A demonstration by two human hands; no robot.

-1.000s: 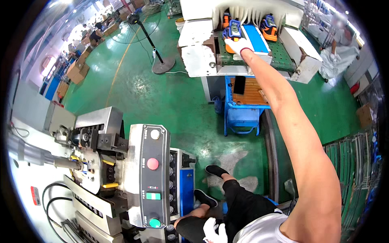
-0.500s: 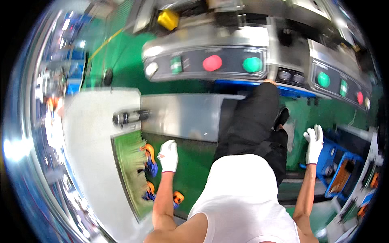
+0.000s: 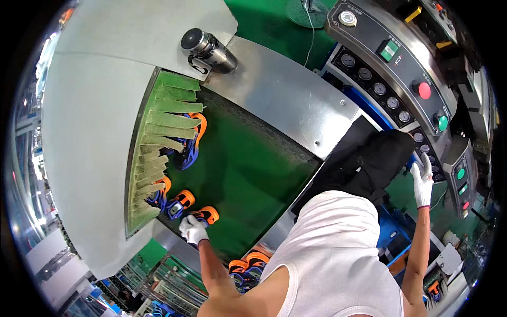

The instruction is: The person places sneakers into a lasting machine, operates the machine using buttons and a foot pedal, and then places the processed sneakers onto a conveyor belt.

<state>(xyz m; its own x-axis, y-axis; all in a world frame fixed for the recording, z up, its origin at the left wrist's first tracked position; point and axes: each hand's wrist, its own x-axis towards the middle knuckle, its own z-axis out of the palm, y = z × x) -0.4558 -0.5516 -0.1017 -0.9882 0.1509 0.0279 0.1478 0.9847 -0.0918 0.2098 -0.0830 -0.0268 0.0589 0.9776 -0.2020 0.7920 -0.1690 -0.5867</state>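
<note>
Orange and blue mark the nearest sneaker, which lies on a green conveyor belt right at the fingers of the gloved left hand. The step in hand looks like handling shoes at the mouth of the machine, with this one being reached for or set down. The left fingers are bent over its near end, but whether they have closed on it I cannot tell.

A second sneaker sits just beyond, its far end near the green strip curtain; two others, a rear shoe and an upper shoe, lie partly under the strips. If the near shoe is to be lifted, the next move calls for a firm pinch on its upper, clear of its neighbour.

The gloved right hand, fingers spread and holding nothing, hangs near a block of round gauges, well apart from every shoe on the belt.
</note>
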